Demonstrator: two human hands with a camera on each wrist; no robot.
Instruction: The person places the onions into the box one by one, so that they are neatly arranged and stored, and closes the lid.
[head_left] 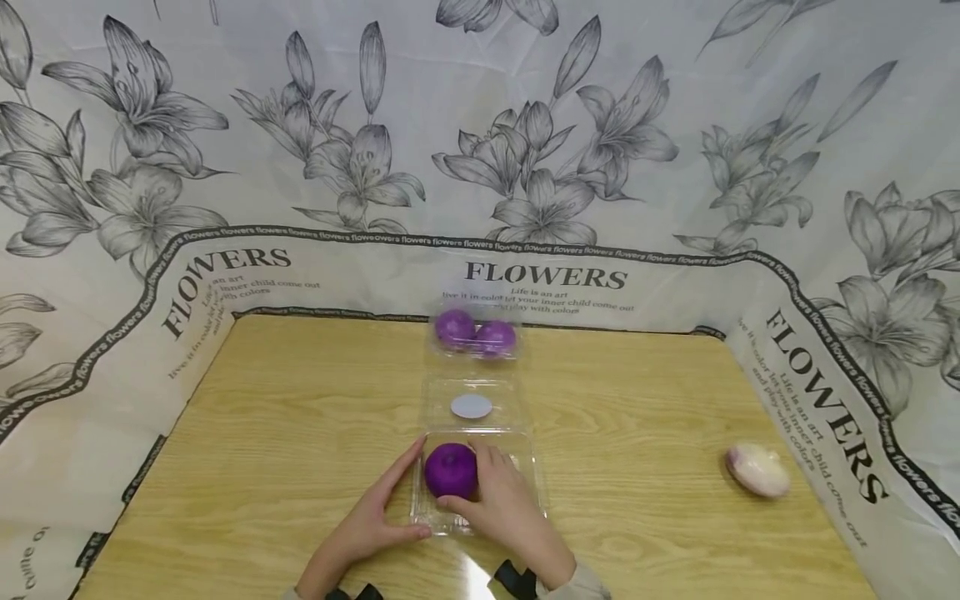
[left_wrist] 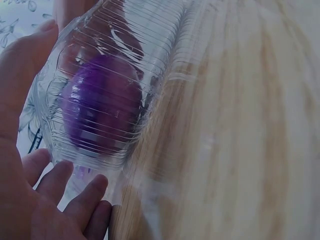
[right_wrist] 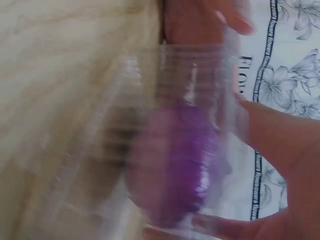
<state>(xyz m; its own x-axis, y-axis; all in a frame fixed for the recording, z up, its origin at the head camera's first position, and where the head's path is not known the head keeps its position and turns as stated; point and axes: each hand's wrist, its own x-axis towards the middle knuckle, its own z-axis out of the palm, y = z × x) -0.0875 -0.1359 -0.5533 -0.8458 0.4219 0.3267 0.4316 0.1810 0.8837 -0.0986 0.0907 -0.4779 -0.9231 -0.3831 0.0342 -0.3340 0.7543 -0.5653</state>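
Observation:
A round purple vegetable (head_left: pixel 450 472) with a dimpled top sits in the left half of an open clear plastic clamshell box (head_left: pixel 525 500). My right hand (head_left: pixel 513 504) reaches over the box and holds the vegetable from the right, thumb at its near side and fingers behind it. At the box's left wall is my left hand (head_left: pixel 375 512), fingers extended along the side and thumb by the near corner. Through the ribbed plastic wall, the purple vegetable (left_wrist: pixel 102 105) shows in the left wrist view. The box's lid (head_left: pixel 438 408), with a white oval label (head_left: pixel 471 406), lies folded back.
Behind the lid stands another clear box (head_left: pixel 480 354) with two purple vegetables (head_left: pixel 455 328) inside. A white and purple bulb-shaped vegetable (head_left: pixel 757 469) lies on the wooden table (head_left: pixel 637 433) at the right. Flower-printed cloth (head_left: pixel 555 217) walls in the back and sides.

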